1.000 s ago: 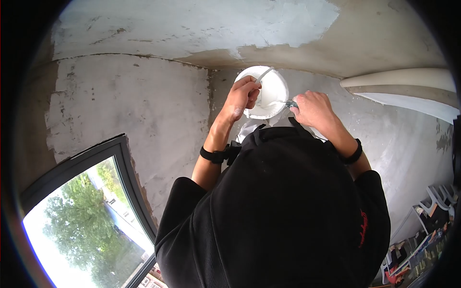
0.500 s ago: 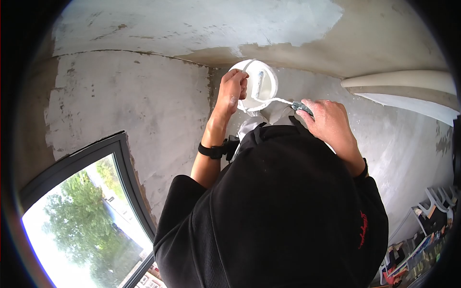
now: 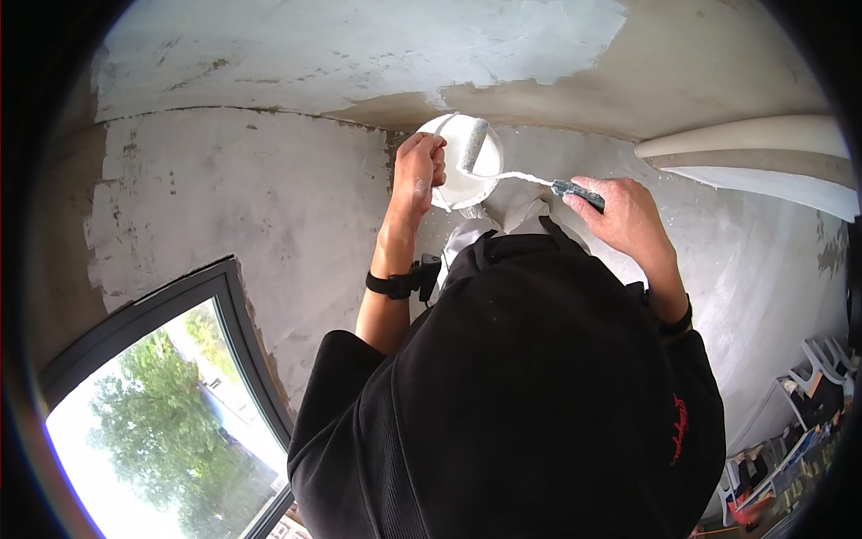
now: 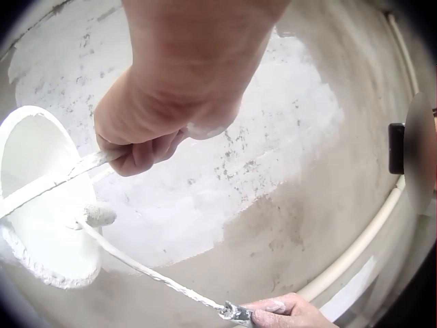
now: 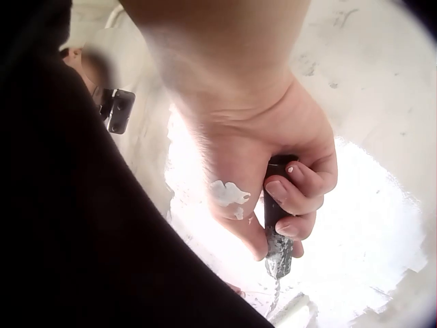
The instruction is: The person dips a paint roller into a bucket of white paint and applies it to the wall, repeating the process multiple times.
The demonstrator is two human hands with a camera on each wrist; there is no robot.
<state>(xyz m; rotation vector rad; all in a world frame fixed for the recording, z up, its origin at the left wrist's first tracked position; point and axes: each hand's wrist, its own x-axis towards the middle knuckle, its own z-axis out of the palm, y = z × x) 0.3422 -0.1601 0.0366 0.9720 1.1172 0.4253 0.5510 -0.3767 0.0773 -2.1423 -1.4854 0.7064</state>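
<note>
In the head view my left hand (image 3: 417, 171) grips the bail handle of a white bucket (image 3: 460, 198). That bail (image 4: 58, 181) runs from the curled fingers across the bucket's mouth in the left wrist view. My right hand (image 3: 624, 216) holds a paint roller (image 3: 476, 148) by its dark, paint-specked grip (image 5: 276, 229), fingers wrapped round it. A bent wire frame (image 3: 521, 175), coated white, leads from the grip to the roller sleeve, which overlaps the bucket's mouth. White paint marks the right hand near the thumb.
Patchy grey-white plastered walls (image 3: 242, 189) surround the person. A dark-framed window (image 3: 229, 296) stands at lower left. A pale curved pipe (image 3: 745, 135) runs along the upper right, and grey chairs (image 3: 817, 364) with assorted items sit at lower right.
The bucket and left hand have shifted left. My right hand has moved right and slightly toward the body, and the roller sleeve, earlier deep in the bucket, now shows at its mouth.
</note>
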